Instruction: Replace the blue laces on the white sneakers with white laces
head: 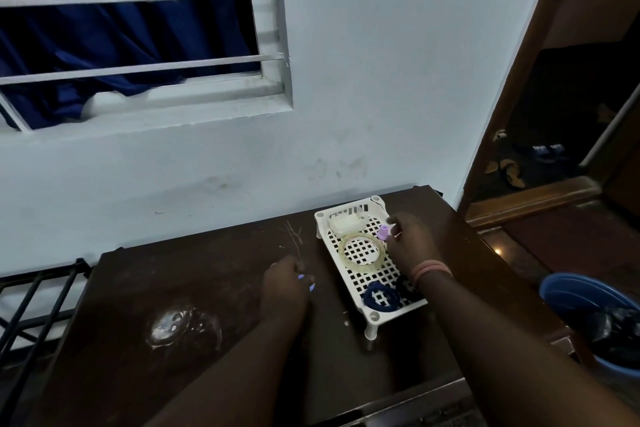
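Right grip [410, 243] beyond coiled blue laces [381, 296]

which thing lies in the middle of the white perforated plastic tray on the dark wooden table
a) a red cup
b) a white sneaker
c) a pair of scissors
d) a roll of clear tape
d: a roll of clear tape lies flat at the middle of the white perforated plastic tray, between a pale translucent box at the far end and a dark blue ring-shaped thing at the near end; the right hand holds a small lilac thing beside it.
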Tool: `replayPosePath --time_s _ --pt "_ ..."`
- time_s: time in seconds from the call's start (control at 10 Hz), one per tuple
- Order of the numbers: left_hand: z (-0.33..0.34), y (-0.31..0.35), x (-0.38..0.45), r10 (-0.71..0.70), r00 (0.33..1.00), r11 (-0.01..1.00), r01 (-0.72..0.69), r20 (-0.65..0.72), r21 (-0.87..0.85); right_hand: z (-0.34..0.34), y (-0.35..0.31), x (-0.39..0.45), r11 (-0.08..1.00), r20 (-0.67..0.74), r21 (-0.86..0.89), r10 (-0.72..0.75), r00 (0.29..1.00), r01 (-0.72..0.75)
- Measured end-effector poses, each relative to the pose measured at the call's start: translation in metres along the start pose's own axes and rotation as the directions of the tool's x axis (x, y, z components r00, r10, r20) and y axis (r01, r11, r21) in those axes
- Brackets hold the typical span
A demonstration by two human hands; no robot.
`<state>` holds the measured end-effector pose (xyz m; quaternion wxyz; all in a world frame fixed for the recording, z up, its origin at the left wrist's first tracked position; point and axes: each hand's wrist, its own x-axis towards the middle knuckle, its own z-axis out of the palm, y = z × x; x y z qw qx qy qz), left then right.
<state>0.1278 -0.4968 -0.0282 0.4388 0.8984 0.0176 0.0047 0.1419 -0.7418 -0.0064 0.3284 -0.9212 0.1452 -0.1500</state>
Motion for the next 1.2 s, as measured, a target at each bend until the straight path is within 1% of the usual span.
replayPosePath --time_s 0.1,0.2,0.3,0.4,0.5,0.6,0.7,0.8,0.9,1.0,1.1,1.2 --pt "0.008 0.040 0.005 -0.029 0.999 0.986 0.032 0.022 -0.162 0.000 -0.017 -0.015 0.987 0.112 0.054 -0.157 0.981 0.152" --pt "0.024 0.068 0.008 0.034 0.994 0.981 -0.013 0.104 -0.196 -0.005 -0.031 -0.028 0.967 0.246 0.066 -0.256 0.935 0.247" --pt "0.041 0.081 0.007 0.029 0.996 0.974 -0.008 0.088 -0.228 -0.013 -0.028 -0.030 0.962 0.304 0.052 -0.270 0.913 0.267" --pt "0.055 0.086 0.005 0.023 0.993 0.945 0.015 0.113 -0.327 -0.023 -0.013 -0.027 0.976 0.301 0.040 -0.218 0.928 0.216" --pt "0.067 0.090 0.004 0.049 0.986 0.915 0.020 0.161 -0.403 -0.028 0.005 -0.027 0.987 0.285 0.021 -0.160 0.945 0.161" --pt "0.073 0.091 0.006 0.080 0.994 0.965 -0.059 0.073 -0.257 -0.030 0.025 -0.024 0.999 0.130 -0.020 0.028 0.991 -0.026" --pt "0.069 0.085 0.011 0.085 0.996 0.987 -0.081 0.023 -0.136 -0.029 0.037 -0.018 0.970 0.032 -0.208 0.134 0.990 -0.124" --pt "0.064 0.074 0.018 0.079 0.997 0.995 -0.079 0.002 -0.056 -0.019 0.036 -0.014 0.952 0.055 -0.296 0.102 0.993 -0.081" --pt "0.061 0.068 0.023 0.079 0.997 0.996 -0.078 0.016 -0.048 -0.007 0.032 -0.012 0.941 0.081 -0.333 0.085 0.993 -0.054" --pt "0.061 0.065 0.026 0.076 0.997 0.996 -0.075 0.008 -0.038 0.000 0.031 -0.011 0.926 0.071 -0.372 0.096 0.993 -0.062" --pt "0.061 0.062 0.026 0.073 0.997 0.997 -0.072 0.021 -0.030 0.000 0.028 -0.012 0.914 0.094 -0.398 0.130 0.987 -0.083" --pt "0.062 0.062 0.027 0.068 0.998 0.997 -0.067 0.019 -0.032 0.001 0.026 -0.011 0.914 0.094 -0.398 0.131 0.987 -0.084"
